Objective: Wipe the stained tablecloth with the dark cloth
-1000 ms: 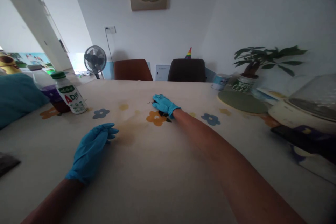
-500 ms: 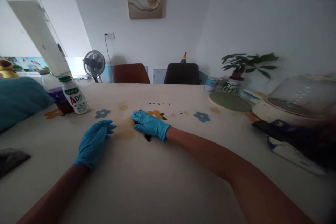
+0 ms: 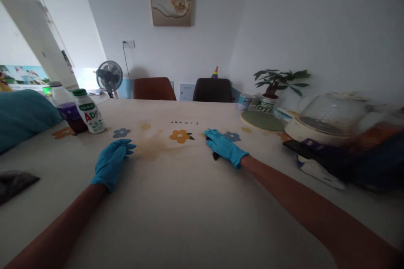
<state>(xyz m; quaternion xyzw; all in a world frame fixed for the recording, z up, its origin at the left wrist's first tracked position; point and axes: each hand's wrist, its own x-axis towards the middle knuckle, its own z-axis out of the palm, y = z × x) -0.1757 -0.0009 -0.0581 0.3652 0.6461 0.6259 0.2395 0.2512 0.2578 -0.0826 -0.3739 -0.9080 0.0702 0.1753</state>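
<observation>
Both my hands wear blue gloves and rest on a cream tablecloth (image 3: 176, 201) printed with flowers. My left hand (image 3: 112, 162) lies flat on the cloth with its fingers stretched out, holding nothing. My right hand (image 3: 224, 146) presses down on a small dark object (image 3: 215, 156), perhaps a cloth, that shows only at the hand's lower edge. A brownish stain (image 3: 155, 149) marks the cloth between the hands, just below an orange flower print (image 3: 180, 135).
A white bottle with a green cap (image 3: 88, 111) and a dark-liquid bottle (image 3: 67, 107) stand at the far left. A lidded cooker (image 3: 328, 120), a round mat (image 3: 262, 120) and a potted plant (image 3: 272, 88) sit at the right. Two chairs (image 3: 183, 89) face the far edge.
My right hand has slid with the dark object from the far middle, back over the stain, then out to the right. My left hand has stayed in place.
</observation>
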